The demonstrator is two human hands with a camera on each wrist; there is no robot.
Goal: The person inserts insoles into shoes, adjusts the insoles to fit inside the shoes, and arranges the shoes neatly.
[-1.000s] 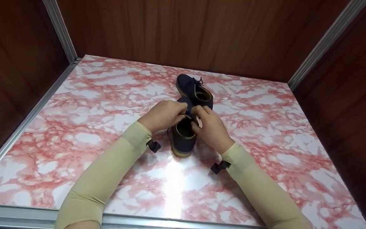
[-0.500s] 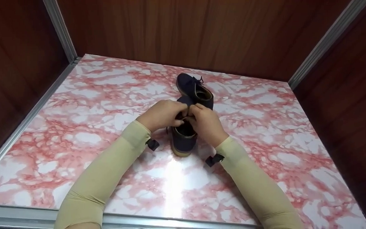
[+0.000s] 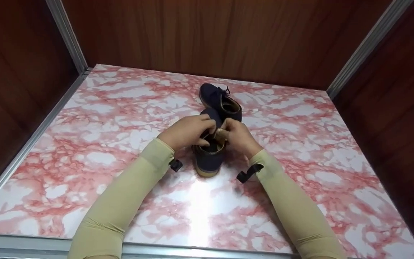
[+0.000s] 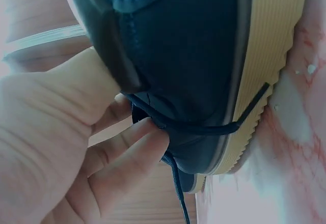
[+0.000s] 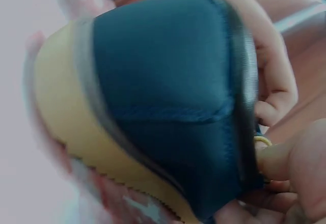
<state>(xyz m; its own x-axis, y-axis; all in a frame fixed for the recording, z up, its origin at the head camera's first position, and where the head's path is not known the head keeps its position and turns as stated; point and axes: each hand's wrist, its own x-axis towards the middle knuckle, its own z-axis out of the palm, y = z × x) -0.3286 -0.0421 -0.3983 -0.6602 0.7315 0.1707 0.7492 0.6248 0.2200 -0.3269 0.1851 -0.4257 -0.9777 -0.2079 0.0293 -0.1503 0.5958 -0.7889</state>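
A dark blue lace-up shoe (image 3: 207, 160) with a tan sole stands with its heel toward me. My left hand (image 3: 187, 132) is curled over its left side; in the left wrist view the thumb goes behind the collar and the fingers (image 4: 135, 160) bend beside a loose dark lace (image 4: 198, 128). My right hand (image 3: 242, 137) pinches a flap at the front of the shoe's opening, with tan lining showing. The right thumb (image 5: 277, 160) presses at the collar edge in the right wrist view. The exact part under the fingertips is partly hidden.
A matching shoe (image 3: 212, 96), its lace tied in a bow, stands just beyond and touches or nearly touches the near one. Both sit on a red-and-white marbled tabletop (image 3: 95, 156). Brown wood-look panels (image 3: 199, 39) with metal edging enclose the back and sides.
My right hand has moved slightly right, turning the flap outward so its tan lining shows. The left thumb and forefinger have spread apart. Both shoes have stayed in nearly the same place.
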